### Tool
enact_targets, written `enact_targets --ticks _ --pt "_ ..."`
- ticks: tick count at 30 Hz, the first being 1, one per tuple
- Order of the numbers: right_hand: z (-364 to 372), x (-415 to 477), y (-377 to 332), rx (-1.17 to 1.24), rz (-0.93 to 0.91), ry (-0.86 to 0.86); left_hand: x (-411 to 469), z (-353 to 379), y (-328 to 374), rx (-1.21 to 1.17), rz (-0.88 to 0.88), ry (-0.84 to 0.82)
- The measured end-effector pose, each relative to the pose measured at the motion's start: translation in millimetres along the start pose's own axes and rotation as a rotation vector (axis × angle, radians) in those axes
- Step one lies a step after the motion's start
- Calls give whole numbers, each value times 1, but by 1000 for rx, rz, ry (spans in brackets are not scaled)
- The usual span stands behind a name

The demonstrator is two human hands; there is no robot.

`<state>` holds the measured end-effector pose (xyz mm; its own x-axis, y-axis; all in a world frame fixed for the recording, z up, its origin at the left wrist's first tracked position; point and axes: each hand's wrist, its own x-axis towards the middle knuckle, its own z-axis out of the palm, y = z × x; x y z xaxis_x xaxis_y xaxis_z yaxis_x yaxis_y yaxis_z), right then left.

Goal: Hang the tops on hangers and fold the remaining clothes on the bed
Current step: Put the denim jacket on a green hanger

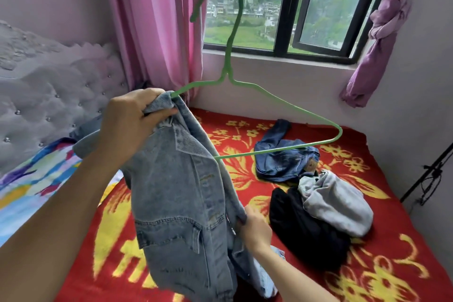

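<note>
Denim jacket [181,203] hangs over the bed's [392,240] near edge, one shoulder pulled over an end of a green hanger [227,61]. The left hand [132,122] clenches that shoulder. The right hand [255,228] pinches the jacket's front edge lower down. Jeans [282,159], a grey garment [335,201] and a black garment [301,228] lie heaped toward the right edge.

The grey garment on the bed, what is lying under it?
The grey garment rests partly on a black garment, which lies on the red blanket. Its far edge reaches the dark blue jeans. Whether anything else is under it cannot be seen.
</note>
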<state>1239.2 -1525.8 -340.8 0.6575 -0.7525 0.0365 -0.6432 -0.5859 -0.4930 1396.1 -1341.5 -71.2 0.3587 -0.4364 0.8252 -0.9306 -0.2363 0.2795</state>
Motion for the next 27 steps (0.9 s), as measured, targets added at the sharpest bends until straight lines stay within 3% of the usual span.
enact_targets --ticks 2,5,8,12,14,19,21,24,27 --pt "-9 14 16 114 133 31 -2 -6 -8 -33 -66 1" --pt "-52 42 35 653 296 88 -11 -14 -25 -98 -106 -69" --pt "-112 68 45 809 241 167 -25 -13 -39 -153 -168 -213" --pt "-182 86 37 709 50 212 -50 -3 -61 -105 -149 -256" --pt "-210 87 23 630 -17 244 -65 7 -66 -17 -60 -297" --pt "-245 72 -19 -114 -81 432 -77 27 -56 381 14 -101" --pt "-247 61 -35 -156 -129 472 -74 33 -51 438 -29 -71" --pt "-237 34 -60 -14 -163 440 -71 40 -48 405 -167 -25" --pt "-212 2 -81 -24 -345 222 -71 41 -46 323 -255 103"
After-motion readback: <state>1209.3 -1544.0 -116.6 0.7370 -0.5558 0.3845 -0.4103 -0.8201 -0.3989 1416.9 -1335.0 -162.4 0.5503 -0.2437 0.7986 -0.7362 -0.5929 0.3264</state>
